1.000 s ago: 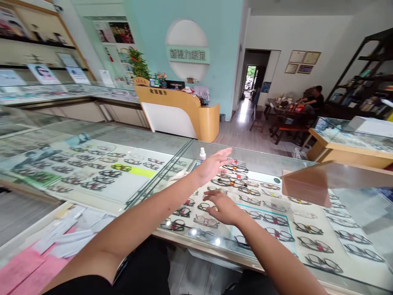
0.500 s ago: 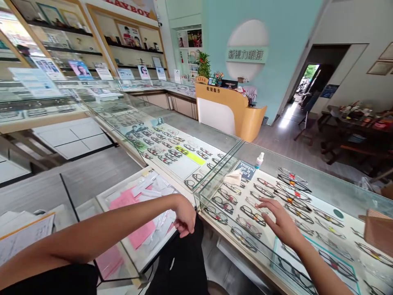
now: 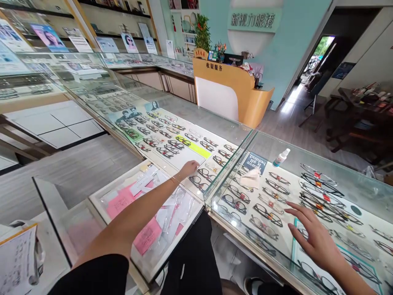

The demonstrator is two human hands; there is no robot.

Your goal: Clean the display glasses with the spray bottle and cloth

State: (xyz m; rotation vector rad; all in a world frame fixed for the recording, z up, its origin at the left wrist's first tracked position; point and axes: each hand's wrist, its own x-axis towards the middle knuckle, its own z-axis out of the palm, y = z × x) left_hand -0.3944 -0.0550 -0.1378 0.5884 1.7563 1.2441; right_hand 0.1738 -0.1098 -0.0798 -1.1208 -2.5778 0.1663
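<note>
My left hand [image 3: 188, 169] reaches over the left glass case [image 3: 172, 164], near its front edge, with the fingers bunched; whether they hold anything is too small to tell. Rows of eyeglasses [image 3: 204, 174] lie just right of it. On the right glass case [image 3: 264, 254], my right hand [image 3: 313, 231] hovers or rests with its fingers spread and nothing in them. Under and beside it are more glasses [image 3: 268, 215]. A beige cloth [image 3: 250, 178] and a white spray bottle [image 3: 281, 157] sit on the glass behind it.
An open drawer [image 3: 123, 209] with pink slips and plastic sleeves juts out below my left arm. Papers [image 3: 18, 258] lie at the lower left. An orange counter [image 3: 245, 98] stands beyond the cases, and a dark table [image 3: 362, 102] is at the right.
My left hand has moved forward from above the drawer's edge to the left case. My right hand stays spread over the right case. The view has tilted down.
</note>
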